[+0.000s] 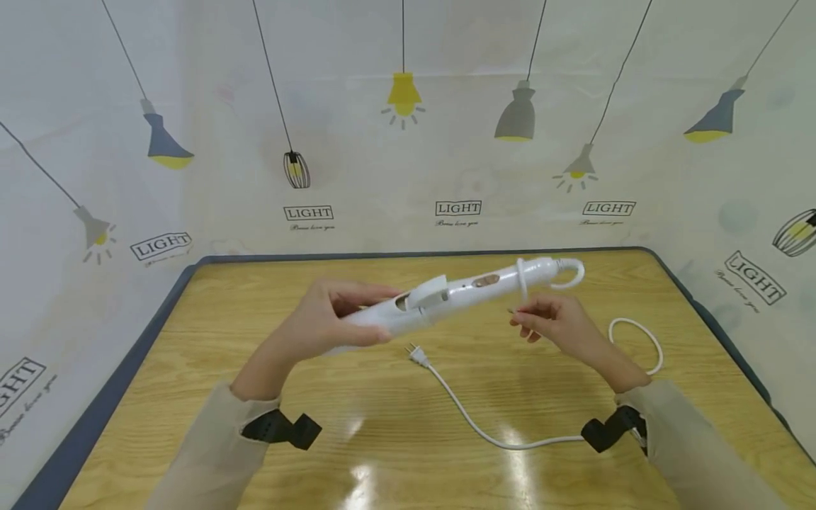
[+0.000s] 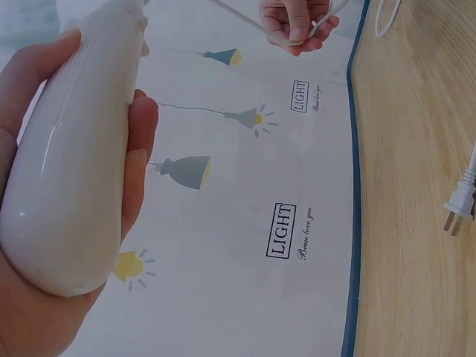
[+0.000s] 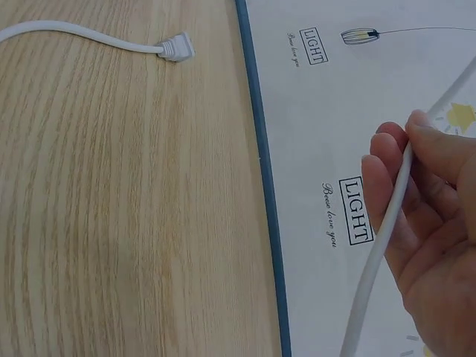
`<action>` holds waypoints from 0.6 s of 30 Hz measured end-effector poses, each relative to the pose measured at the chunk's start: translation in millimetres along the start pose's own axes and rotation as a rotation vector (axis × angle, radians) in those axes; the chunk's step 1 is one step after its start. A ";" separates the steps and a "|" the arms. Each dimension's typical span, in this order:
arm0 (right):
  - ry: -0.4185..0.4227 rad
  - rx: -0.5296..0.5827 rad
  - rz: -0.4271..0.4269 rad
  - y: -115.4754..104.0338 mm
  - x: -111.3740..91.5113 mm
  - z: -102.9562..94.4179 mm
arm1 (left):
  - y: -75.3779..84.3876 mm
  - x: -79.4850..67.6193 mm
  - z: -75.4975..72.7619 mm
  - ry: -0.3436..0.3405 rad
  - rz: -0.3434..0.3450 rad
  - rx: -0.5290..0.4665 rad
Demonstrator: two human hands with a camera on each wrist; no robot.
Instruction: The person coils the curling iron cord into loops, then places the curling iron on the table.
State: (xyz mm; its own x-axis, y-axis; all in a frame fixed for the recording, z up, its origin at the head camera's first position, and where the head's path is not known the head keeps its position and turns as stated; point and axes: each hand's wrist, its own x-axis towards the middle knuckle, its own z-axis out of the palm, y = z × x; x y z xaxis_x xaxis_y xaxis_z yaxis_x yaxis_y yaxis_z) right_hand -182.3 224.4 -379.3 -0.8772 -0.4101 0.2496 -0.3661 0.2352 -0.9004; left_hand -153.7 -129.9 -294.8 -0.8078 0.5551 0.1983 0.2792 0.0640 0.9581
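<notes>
My left hand [image 1: 309,322] grips the thick, rounded end of a white curling iron [image 1: 472,290], raised above the table and slanting up to the right. A lever [image 1: 428,292] stands out from its middle, with a small oval panel [image 1: 486,280] farther along. The left wrist view shows the smooth rounded end [image 2: 67,201] lying in the palm. From the far end comes a white power cord [image 1: 570,273], looped round the handle. My right hand [image 1: 557,322], just below that end, pinches the cord [image 3: 387,230] between thumb and fingers.
The cord's two-pin plug [image 1: 418,355] lies on the wooden table [image 1: 268,418], and the cord runs from it toward my right wrist. Another bend of cord [image 1: 656,347] rests at the right. A patterned white curtain [image 1: 382,163] surrounds the table's back and sides.
</notes>
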 end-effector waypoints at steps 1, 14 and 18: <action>-0.004 0.018 -0.005 0.0 1.0 -1.5 | 0.0 -1.4 0.6 -0.027 0.008 0.009; -0.095 -0.189 0.050 -15.9 21.3 -26.0 | -7.0 -13.1 5.5 -0.208 0.023 0.078; -0.110 -0.263 0.098 -22.6 26.3 -32.3 | -8.6 -13.9 8.2 -0.241 -0.019 0.082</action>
State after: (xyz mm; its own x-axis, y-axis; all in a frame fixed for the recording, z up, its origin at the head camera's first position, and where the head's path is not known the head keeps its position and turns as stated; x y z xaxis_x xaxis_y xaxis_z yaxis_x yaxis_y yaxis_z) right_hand -207.1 236.7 -340.8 -0.8786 -0.4638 0.1134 -0.3621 0.4925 -0.7914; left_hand -140.6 -131.4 -307.5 -0.6690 0.7342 0.1158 0.3139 0.1378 0.9394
